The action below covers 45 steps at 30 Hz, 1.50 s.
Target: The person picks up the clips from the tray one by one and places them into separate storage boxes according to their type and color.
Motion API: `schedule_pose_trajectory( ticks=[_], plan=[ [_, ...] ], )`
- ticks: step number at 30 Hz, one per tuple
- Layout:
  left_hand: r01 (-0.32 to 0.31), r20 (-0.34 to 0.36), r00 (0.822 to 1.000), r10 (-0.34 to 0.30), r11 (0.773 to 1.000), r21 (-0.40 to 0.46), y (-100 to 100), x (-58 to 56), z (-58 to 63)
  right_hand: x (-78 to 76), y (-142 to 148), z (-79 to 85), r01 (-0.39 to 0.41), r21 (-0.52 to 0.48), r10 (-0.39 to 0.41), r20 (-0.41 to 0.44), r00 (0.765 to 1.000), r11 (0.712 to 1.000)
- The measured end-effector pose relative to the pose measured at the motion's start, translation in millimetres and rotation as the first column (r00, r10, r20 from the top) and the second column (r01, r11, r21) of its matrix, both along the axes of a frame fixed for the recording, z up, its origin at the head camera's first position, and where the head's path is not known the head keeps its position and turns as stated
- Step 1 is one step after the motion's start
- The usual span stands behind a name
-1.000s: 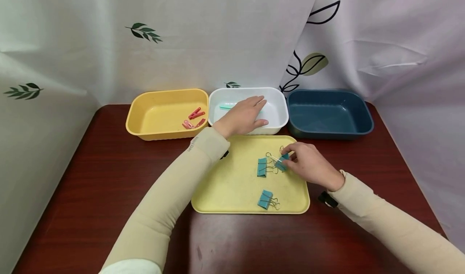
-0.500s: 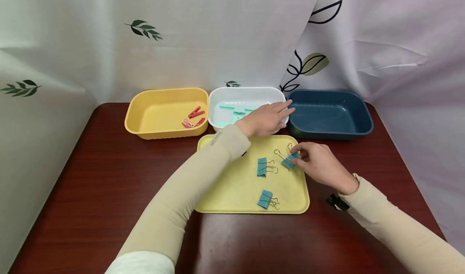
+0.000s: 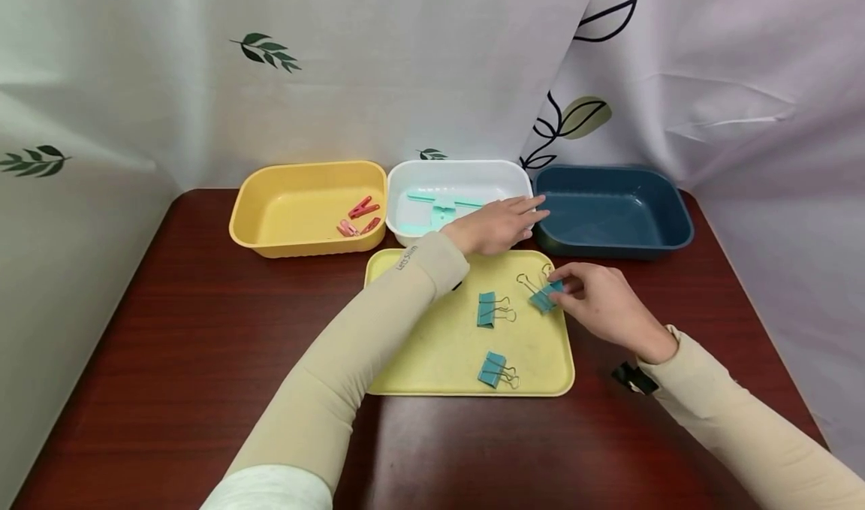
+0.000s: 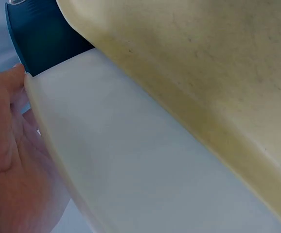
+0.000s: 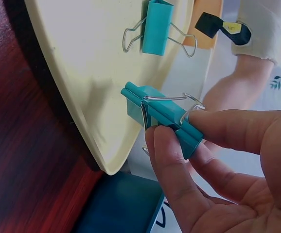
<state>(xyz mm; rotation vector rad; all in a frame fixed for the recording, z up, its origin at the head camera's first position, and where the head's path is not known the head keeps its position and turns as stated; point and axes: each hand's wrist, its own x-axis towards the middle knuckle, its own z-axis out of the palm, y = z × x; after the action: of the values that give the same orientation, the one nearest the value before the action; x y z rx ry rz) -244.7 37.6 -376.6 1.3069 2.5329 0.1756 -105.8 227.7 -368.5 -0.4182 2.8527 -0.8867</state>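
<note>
The dark red table [image 3: 169,330] is bearing the yellow tray [image 3: 432,352]. Beyond the tray, the yellow bin [image 3: 284,213], white bin [image 3: 459,183] and blue bin [image 3: 608,224] are standing in a row. The left hand [image 3: 496,226], released with fingers extended, is stretching across the white bin's near right corner. The right hand [image 3: 601,300] is pinching one teal binder clip [image 5: 150,104] above the tray's far right corner; two similar clips [image 3: 486,309] are lying on its right half.

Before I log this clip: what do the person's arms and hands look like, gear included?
Left hand and right hand: no gloves. Left sleeve and right sleeve: long, beige; dark "Lets Slim" lettering near the left cuff, paler fabric higher up. Each wrist carries a small black device; the left one shows a yellow label.
</note>
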Motion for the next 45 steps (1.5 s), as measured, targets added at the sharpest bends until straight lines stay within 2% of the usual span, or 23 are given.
schedule_pose_trajectory(
  ticks=[11, 30, 38, 45],
  plan=[
    [0.008, 0.080, 0.997, -0.013, 0.998, 0.064, -4.1, -3.6, -5.5, -0.4, 5.2, 5.8, 0.044, 0.005, -0.044, 0.012, 0.999, 0.999],
    [0.025, -0.044, 0.999, -0.023, 0.998, 0.060, -6.2, -5.5, -14.4, -5.9, 23.2, 19.1, 0.120, -0.048, -0.122, -0.042, 0.992, 0.992],
    [0.017, -0.020, 1.000, -0.015, 0.997, 0.081, -4.6, -3.3, -15.0, -10.2, 32.5, 25.7, 0.153, -0.070, -0.155, -0.021, 0.988, 0.986],
    [0.016, -0.026, 1.000, -0.014, 0.997, 0.075, -4.9, -4.1, -16.2, -17.1, 37.9, 29.7, 0.183, -0.079, -0.183, 0.006, 0.983, 0.980]
  ],
)
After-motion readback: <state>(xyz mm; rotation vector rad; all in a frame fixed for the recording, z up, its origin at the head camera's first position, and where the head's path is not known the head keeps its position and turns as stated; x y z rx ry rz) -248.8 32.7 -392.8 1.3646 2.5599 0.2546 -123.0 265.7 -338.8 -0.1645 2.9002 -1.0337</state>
